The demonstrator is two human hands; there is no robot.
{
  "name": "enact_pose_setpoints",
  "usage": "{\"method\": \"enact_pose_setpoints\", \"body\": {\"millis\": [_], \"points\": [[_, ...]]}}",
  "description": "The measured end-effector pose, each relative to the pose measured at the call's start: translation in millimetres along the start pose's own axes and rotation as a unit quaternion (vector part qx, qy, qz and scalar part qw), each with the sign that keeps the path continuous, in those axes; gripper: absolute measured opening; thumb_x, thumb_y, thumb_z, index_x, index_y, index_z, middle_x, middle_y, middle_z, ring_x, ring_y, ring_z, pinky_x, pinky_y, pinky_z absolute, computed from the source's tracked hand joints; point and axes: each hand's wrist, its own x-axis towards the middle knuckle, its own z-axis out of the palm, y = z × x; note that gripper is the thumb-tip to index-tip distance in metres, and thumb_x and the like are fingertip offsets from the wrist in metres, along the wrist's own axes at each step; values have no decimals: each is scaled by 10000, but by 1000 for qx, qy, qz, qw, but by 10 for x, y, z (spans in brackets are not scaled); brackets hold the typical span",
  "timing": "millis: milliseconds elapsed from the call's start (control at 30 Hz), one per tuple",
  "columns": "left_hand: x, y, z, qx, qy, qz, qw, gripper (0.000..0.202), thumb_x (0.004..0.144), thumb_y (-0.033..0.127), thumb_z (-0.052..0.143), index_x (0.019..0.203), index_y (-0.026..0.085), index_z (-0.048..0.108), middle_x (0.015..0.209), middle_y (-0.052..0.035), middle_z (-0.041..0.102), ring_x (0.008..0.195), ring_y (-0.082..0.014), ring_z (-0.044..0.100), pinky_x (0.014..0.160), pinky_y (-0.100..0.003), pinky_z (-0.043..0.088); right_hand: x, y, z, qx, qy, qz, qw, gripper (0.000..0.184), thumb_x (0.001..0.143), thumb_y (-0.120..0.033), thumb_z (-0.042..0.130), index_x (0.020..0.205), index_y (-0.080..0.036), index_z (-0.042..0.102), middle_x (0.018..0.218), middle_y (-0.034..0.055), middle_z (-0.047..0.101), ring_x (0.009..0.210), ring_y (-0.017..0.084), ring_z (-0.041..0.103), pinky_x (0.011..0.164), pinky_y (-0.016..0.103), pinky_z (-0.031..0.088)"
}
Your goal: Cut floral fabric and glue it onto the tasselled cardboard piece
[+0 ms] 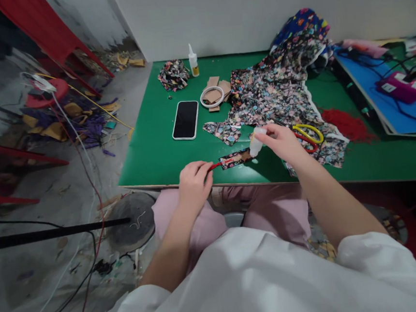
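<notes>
My left hand [194,181] is closed near the table's front edge, pinching a thin red strand [215,166]. The strand's far end lies along a short floral fabric strip [226,162], which has a brown piece [245,155] on it. Between the fingers of my right hand [281,141] is a small white glue bottle [256,143], tilted with its lower end at the strip's right end. Its tip is hard to make out. Beyond the strip lies a floral fabric scrap [224,131]. Scissors with yellow and red handles [311,134] rest on fabric beside my right wrist.
A phone [185,120], a white ring [212,97] on cardboard pieces, a second glue bottle [193,62] and bunched fabric [173,75] lie on the green table [149,151]. Floral cloth [271,89], red threads [347,125] and a blue board [400,100] with cables are to the right.
</notes>
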Motion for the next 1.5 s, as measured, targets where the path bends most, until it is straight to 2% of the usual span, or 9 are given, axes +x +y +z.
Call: {"method": "enact_pose_setpoints", "body": {"millis": [100, 200, 300, 600, 967, 1100, 1267, 1367, 1500], "points": [[81, 144, 143, -26, -21, 27, 999, 231, 852, 212, 490, 1050, 186, 607, 1018, -70, 615, 1014, -205, 527, 898, -377, 412, 43, 16, 25, 112, -1, 72, 991, 398, 711, -570, 573, 666, -175, 599, 558, -19, 534, 480, 82, 429, 454, 222, 288], [128, 209, 255, -31, -13, 31, 999, 237, 850, 203, 487, 1052, 189, 609, 1032, -71, 616, 1055, -220, 514, 919, -401, 397, 83, 28, 63, 218, 3, 150, 964, 425, 661, -596, 604, 614, -175, 576, 482, -26, 511, 394, 71, 398, 383, 218, 257], [121, 212, 319, -32, 5, 27, 999, 238, 841, 187, 494, 1047, 192, 613, 1029, -66, 621, 1073, -225, 506, 937, -409, 384, 108, 44, 81, 265, 3, 176, 948, 431, 637, -593, 633, 594, -168, 572, 454, -25, 511, 359, 58, 390, 360, 207, 267], [57, 191, 366, -44, 32, 21, 998, 204, 834, 172, 503, 993, 197, 628, 972, -49, 647, 1054, -213, 519, 932, -401, 389, 132, 56, 104, 349, -31, 178, 920, 430, 579, -583, 682, 655, -174, 574, 501, -18, 543, 376, 58, 402, 327, 187, 256], [38, 203, 365, -57, 37, 21, 997, 206, 807, 225, 540, 984, 214, 645, 990, -55, 645, 1068, -227, 515, 936, -423, 383, 60, -38, 51, 302, -92, 149, 937, 442, 651, -640, 577, 650, -198, 568, 497, -4, 520, 455, 115, 465, 428, 233, 368], [28, 213, 369, -55, 40, 24, 997, 209, 802, 231, 550, 987, 215, 646, 993, -48, 648, 1070, -221, 513, 943, -414, 379, 41, -53, 49, 356, -91, 156, 917, 375, 651, -568, 627, 689, -197, 594, 573, 0, 573, 496, 112, 500, 471, 231, 419], [27, 218, 366, -54, 56, 33, 996, 201, 787, 241, 568, 968, 209, 650, 989, -42, 653, 1066, -221, 517, 948, -413, 380, 1, -138, 52, 425, -98, 185, 881, 336, 659, -518, 636, 765, -201, 609, 653, -9, 610, 517, 102, 511, 480, 222, 420], [32, 218, 361, -56, 62, 37, 996, 198, 780, 240, 573, 959, 203, 650, 990, -45, 654, 1062, -223, 521, 945, -413, 385, -36, -243, 46, 435, -139, 177, 872, 379, 710, -578, 536, 738, -202, 576, 565, -28, 532, 454, 93, 440, 517, 256, 424], [33, 217, 353, -61, 60, 37, 996, 195, 776, 230, 571, 955, 207, 645, 984, -43, 658, 1066, -222, 523, 945, -418, 384, -91, -378, 38, 413, -178, 151, 880, 508, 760, -681, 353, 648, -211, 512, 461, -57, 338, 421, 93, 326, 532, 280, 394]]}}
